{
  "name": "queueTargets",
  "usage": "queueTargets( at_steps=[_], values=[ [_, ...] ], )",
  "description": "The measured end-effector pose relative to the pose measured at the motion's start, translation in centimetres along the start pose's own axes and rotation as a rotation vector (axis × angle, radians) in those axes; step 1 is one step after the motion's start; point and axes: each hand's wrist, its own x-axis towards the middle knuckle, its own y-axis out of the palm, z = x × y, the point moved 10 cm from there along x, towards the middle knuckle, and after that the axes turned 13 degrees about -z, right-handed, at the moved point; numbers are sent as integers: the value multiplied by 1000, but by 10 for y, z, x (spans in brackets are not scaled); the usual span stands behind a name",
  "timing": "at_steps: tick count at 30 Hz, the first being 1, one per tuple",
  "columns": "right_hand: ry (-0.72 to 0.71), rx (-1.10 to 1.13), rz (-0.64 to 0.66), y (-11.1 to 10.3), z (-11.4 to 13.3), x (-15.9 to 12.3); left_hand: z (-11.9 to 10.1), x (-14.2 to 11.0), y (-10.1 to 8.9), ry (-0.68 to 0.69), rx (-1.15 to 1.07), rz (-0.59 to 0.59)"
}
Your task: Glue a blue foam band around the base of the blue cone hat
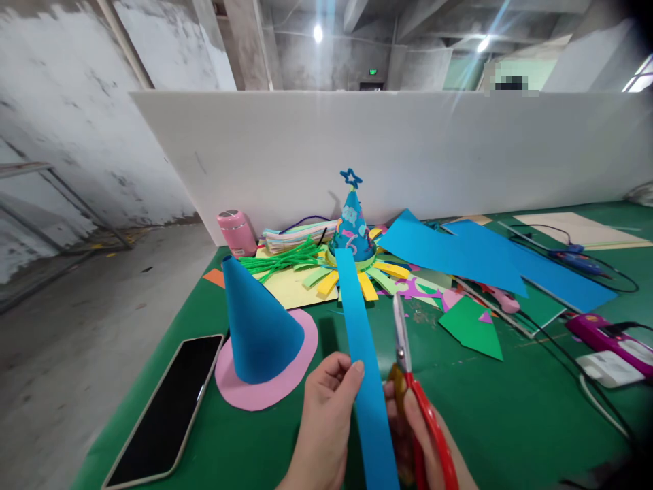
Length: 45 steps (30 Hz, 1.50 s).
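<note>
Though slightly leftward, blue strip [360,333] lengthwise forward.

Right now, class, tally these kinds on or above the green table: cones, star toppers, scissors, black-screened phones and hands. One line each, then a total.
Cones: 2 (plain blue cone, decorated cone)
Star toppers: 1 (blue star)
Scissors: 1 (red-handled scissors)
Phones: 1 (black-screened phone)
Hands: 2 (left hand, right hand)
Total: 7
</note>
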Motion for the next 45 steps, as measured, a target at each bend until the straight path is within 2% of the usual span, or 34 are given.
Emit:
queueTargets(
  at_steps=[3,4,5,7,11,13,15,17,18,21,23,26,31,37,41,45],
  values=[
    [-17,-93,-81,-23,11,27,1,1,-4,5,30,-1],
    [-106,-210,-100,-31,22,37,1,1,-6,1,38,-1],
    [-206,-390,-104,-38,33,46,2,1,-7,-5,43,2],
    [-315,-880,-147,-57,40,64,1,0,-9,-15,46,4],
    [-366,-1051,-152,-94,38,85,2,-1,-13,-36,29,12],
    [-446,-1121,-118,-102,42,84,3,-2,-13,-49,15,25],
    [-520,-1156,-133,-103,57,76,5,-3,-11,-59,8,48],
    [-523,-1035,-209,-100,79,66,8,-7,-7,-68,29,85],
    [-486,-881,-195,-92,86,62,9,-10,-4,-72,50,107],
    [-242,-274,-15,-47,92,56,13,-20,2,-75,128,155],
    [-84,-5,114,-12,88,56,14,-27,3,-73,170,157],
    [-47,75,168,18,86,62,17,-33,0,-72,224,143],
    [-52,80,208,37,84,64,19,-32,-15,-61,228,98],
    [-112,36,184,42,93,66,22,-26,-26,-112,157,87],
    [-142,23,129,37,95,72,17,-21,-32,-96,139,60],
    [-113,39,76,28,90,84,12,-12,-34,-77,110,68]
  ],
)
